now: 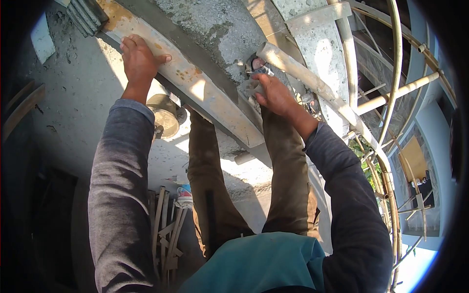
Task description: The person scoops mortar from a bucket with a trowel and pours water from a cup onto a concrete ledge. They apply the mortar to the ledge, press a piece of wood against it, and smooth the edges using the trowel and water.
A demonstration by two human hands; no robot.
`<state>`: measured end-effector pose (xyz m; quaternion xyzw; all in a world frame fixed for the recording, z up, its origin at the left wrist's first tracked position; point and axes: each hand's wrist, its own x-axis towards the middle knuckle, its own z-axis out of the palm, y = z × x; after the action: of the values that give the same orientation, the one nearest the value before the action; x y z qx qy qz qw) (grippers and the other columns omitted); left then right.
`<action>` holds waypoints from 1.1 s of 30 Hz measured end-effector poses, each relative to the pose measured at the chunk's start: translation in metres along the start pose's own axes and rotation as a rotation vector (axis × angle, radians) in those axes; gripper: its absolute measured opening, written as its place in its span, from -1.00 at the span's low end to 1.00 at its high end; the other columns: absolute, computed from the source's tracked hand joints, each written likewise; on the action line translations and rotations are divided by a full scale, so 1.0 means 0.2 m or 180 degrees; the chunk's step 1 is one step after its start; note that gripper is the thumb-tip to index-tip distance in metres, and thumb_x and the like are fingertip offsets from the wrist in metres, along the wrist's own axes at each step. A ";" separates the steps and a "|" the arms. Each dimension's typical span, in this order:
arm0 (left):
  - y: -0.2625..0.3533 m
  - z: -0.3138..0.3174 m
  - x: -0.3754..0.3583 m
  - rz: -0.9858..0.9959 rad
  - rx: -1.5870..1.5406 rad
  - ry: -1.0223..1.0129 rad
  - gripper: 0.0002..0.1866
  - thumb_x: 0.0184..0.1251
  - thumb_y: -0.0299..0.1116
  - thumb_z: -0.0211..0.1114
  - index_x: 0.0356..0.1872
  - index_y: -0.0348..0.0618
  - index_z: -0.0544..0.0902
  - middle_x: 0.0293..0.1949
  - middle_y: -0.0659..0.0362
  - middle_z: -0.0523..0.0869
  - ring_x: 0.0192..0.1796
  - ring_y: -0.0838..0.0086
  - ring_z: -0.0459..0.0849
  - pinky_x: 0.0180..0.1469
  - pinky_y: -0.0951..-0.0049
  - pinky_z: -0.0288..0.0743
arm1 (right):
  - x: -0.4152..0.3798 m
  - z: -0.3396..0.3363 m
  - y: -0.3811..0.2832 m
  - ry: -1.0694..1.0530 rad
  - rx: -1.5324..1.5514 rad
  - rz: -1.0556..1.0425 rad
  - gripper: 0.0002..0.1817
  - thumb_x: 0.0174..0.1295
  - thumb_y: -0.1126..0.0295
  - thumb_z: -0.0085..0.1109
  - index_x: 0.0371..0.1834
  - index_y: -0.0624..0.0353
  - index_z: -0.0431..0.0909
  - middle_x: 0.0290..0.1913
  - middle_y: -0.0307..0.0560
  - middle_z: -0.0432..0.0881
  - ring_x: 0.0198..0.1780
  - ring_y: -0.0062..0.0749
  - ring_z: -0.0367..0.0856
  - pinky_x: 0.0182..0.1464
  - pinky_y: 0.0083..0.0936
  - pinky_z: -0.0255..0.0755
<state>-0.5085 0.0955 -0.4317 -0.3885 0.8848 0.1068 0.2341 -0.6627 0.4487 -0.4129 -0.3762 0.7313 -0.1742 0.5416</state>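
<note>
A long, pale, stained board [188,73] runs diagonally along the edge of a wet grey mortar strip [195,51]. On its upper part my left hand [139,58] lies pressed down, fingers flat and thumb stretched out to the side. My right hand [276,95] is beyond the mortar strip, close to a bamboo pole [293,66], with its fingers curled together. Something grey shows at those fingertips; I cannot tell what it is. A ribbed grey block [86,17] sits at the board's upper end.
Bamboo scaffolding [400,88] curves along the right side. A bucket [165,117] stands below the board, left of my legs. Several wooden sticks [163,219] lean at lower left, by a red and blue shoe [184,195]. Rough concrete [215,24] lies past the mortar.
</note>
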 end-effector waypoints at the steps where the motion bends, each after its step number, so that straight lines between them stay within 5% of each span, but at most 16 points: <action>1: 0.00 0.00 0.00 0.0008 0.0012 0.0010 0.31 -0.24 0.08 0.69 0.41 -0.62 0.13 0.41 -0.50 0.19 0.51 -0.28 0.15 0.51 0.05 0.17 | 0.02 -0.01 -0.03 0.0171 -0.0312 -0.0113 -0.46 0.18 0.43 0.25 0.27 0.10 0.38 0.07 0.09 0.58 0.08 0.06 0.56 0.14 -0.13 0.46; 6: 0.01 -0.02 0.00 -0.0026 0.0056 -0.0053 0.31 -0.24 0.08 0.69 0.41 -0.62 0.13 0.40 -0.50 0.20 0.51 -0.28 0.15 0.50 0.05 0.18 | 0.00 0.18 -0.07 0.0277 -0.1694 -0.0347 -0.53 0.30 0.38 0.08 0.31 0.04 0.43 0.01 -0.08 0.61 -0.04 -0.19 0.62 0.00 -0.22 0.50; 8: 0.01 -0.01 0.00 -0.0041 0.0061 -0.0055 0.31 -0.24 0.08 0.69 0.41 -0.62 0.13 0.40 -0.50 0.20 0.50 -0.28 0.15 0.50 0.05 0.19 | -0.07 0.27 -0.07 -0.0587 -0.2523 -0.0393 -0.51 0.32 0.38 0.01 0.35 0.08 0.44 -0.03 -0.08 0.63 -0.03 -0.22 0.63 -0.03 -0.23 0.50; 15: 0.04 -0.03 -0.02 -0.0141 -0.0001 -0.0042 0.33 -0.27 0.07 0.71 0.42 -0.59 0.13 0.43 -0.45 0.18 0.51 -0.25 0.16 0.50 0.07 0.19 | -0.17 0.28 -0.05 -0.0897 -0.1752 0.0112 -0.43 0.25 0.37 0.14 0.37 0.19 0.38 0.03 0.04 0.61 0.05 -0.08 0.62 0.07 -0.15 0.50; 21: 0.06 -0.07 -0.03 -0.0272 -0.0200 -0.0083 0.33 -0.34 -0.02 0.72 0.42 -0.58 0.12 0.44 -0.47 0.13 0.50 -0.33 0.15 0.52 0.05 0.13 | 0.15 -0.04 -0.13 0.0780 0.0541 -0.0384 -0.27 0.14 0.34 0.37 0.39 0.29 0.30 0.21 0.31 0.52 0.26 0.19 0.49 0.32 -0.13 0.39; 25: 0.07 -0.10 -0.02 -0.0425 -0.0164 -0.0269 0.35 -0.30 0.02 0.70 0.46 -0.54 0.09 0.49 -0.41 0.09 0.54 -0.22 0.11 0.55 0.08 0.08 | 0.44 -0.60 -0.56 0.1617 0.1107 -0.0600 -0.22 0.22 0.32 0.36 0.47 0.27 0.20 0.25 0.20 0.54 0.22 -0.05 0.60 0.26 -0.31 0.46; 29: 0.08 -0.09 -0.01 -0.0510 0.0038 -0.0521 0.35 -0.23 0.08 0.68 0.49 -0.51 0.05 0.53 -0.35 0.05 0.58 -0.14 0.06 0.57 0.07 0.04 | 0.81 -1.17 -0.90 0.3008 0.0870 -0.1747 -0.17 0.21 0.36 0.39 0.50 0.20 0.13 0.19 0.09 0.60 0.11 -0.18 0.66 0.17 -0.37 0.52; 31: 0.07 -0.08 -0.01 -0.0572 -0.0002 -0.0551 0.34 -0.22 0.08 0.67 0.49 -0.51 0.06 0.53 -0.35 0.06 0.58 -0.14 0.05 0.57 0.06 0.03 | 1.01 -1.44 -1.05 0.3273 -0.0056 -0.1471 -0.20 0.12 0.35 0.46 0.42 0.16 0.25 0.12 0.07 0.64 0.10 -0.21 0.67 0.15 -0.37 0.53; 33: 0.07 -0.07 -0.02 -0.0479 0.0031 -0.0530 0.33 -0.20 0.09 0.66 0.49 -0.50 0.06 0.53 -0.35 0.06 0.58 -0.15 0.04 0.57 0.06 0.02 | 1.25 -1.60 -1.10 0.3383 -0.1222 -0.1281 -0.46 0.29 0.28 0.27 0.26 0.18 0.30 0.05 0.22 0.62 0.04 0.05 0.67 0.07 -0.17 0.53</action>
<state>-0.5212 0.1018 -0.4171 -0.4425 0.8311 0.1166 0.3160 -0.9117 0.0712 -0.3186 -0.4597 0.8348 -0.3023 -0.0197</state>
